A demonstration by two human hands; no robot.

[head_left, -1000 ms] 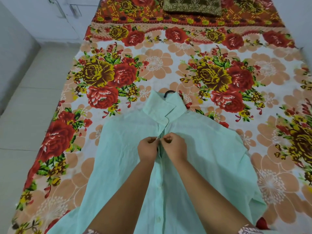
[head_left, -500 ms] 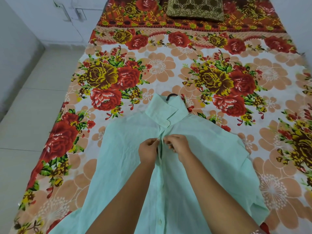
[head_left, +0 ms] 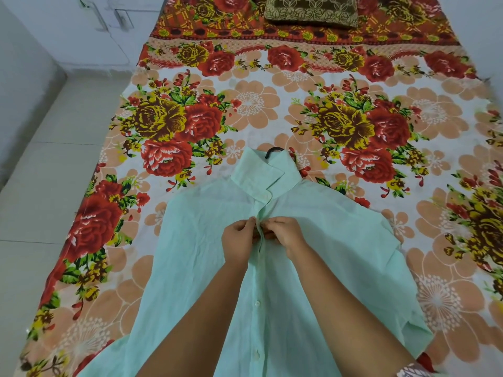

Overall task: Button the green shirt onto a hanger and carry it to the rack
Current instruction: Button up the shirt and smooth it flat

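Observation:
A pale green shirt [head_left: 340, 240] lies front-up on the flowered bed, collar pointing away from me. The black hook of a hanger [head_left: 273, 151] sticks out above the collar; the hanger's body is hidden inside the shirt. My left hand [head_left: 239, 240] pinches the left edge of the placket just below the collar. My right hand [head_left: 285, 232] pinches the right edge at the same spot, fingertips nearly meeting. Several white buttons run down the placket between my forearms.
The bed sheet [head_left: 245, 104] with red and yellow flowers covers the whole bed. A brown patterned pillow [head_left: 310, 9] lies at the far end. Pale tiled floor [head_left: 40, 186] runs along the left, with white cabinets [head_left: 109, 23] at the back left.
Both hands stay at the placket below the collar, with small finger movements. The view has shifted slightly, so the shirt sits a little lower in the frame.

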